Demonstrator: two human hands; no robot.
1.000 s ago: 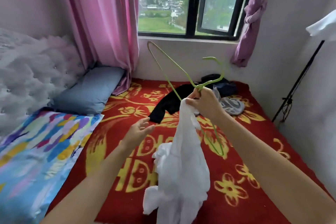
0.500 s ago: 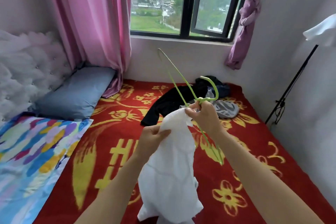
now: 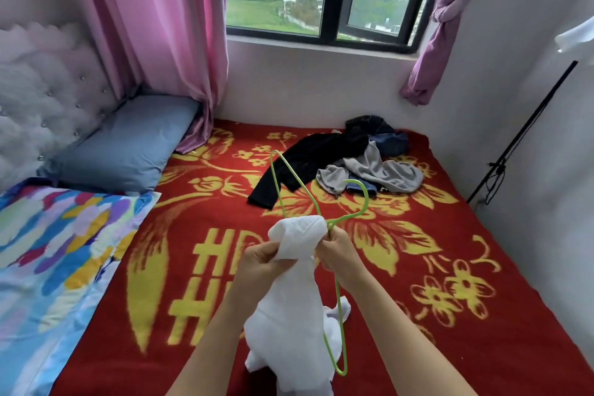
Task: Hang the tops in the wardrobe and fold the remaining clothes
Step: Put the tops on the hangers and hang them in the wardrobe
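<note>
1. Two bare arms reach out over a bed, with both hands raised above the middle of its near edge.
2. The left hand pinches a bunched fold of one white top. The cloth rises in a soft rounded hump just above the fingers, and the rest hangs limp below the wrists toward the near edge.
3. The right hand is curled around the neck of one green hanger, touching the right side of the top's hump.
4. The hanger is thin, wire-like and triangular. Its hook curves up above the right hand, one shoulder rises past the hump, and the other runs down along the right side of the hanging cloth.
5. The bed cover is a fuzzy red blanket with large yellow flowers.
6. Near the far edge, toward the far right corner, lies a loose pile. In it are a black garment, a grey garment and a dark blue garment, all crumpled and overlapping.
7. At the left edge are one smooth blue pillow and one quilt with multicoloured brushstrokes, against a pale tufted headboard.
</note>
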